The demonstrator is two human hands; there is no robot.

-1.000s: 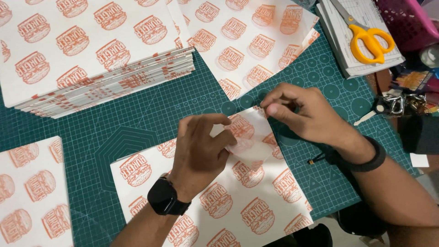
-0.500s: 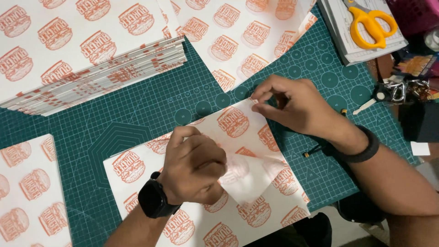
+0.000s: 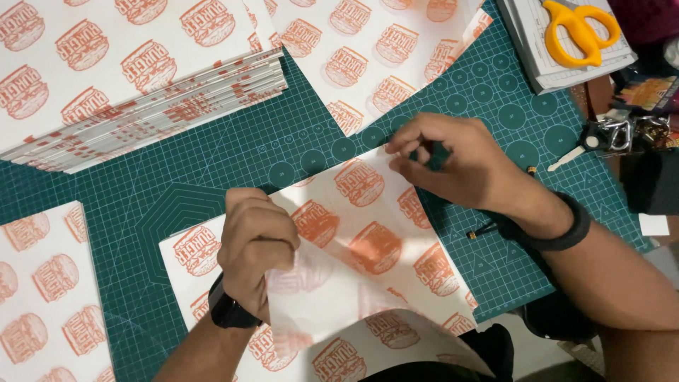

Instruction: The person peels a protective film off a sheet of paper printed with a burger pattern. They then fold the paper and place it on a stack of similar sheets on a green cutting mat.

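A white paper sheet (image 3: 368, 240) printed with orange burger pictures lies on the green cutting mat (image 3: 212, 177) in front of me. My left hand (image 3: 258, 244), with a black watch on its wrist, grips a flap of this sheet that is turned over toward me, its pale back side showing. My right hand (image 3: 460, 166), wearing a black wristband, has thumb and fingertips pinched at the sheet's far right corner. More printed sheets lie under the held one near the table's front edge.
A thick stack of the same printed sheets (image 3: 141, 85) sits at the back left, loose ones (image 3: 375, 49) at the back centre, another (image 3: 42, 283) at the left. Yellow scissors (image 3: 576, 28) rest on a notepad (image 3: 559, 67) at the back right, keys (image 3: 612, 134) beside it.
My left hand has pulled the sheet's flap down toward me, baring more of its printed face. My right hand has stayed pinched at the far corner.
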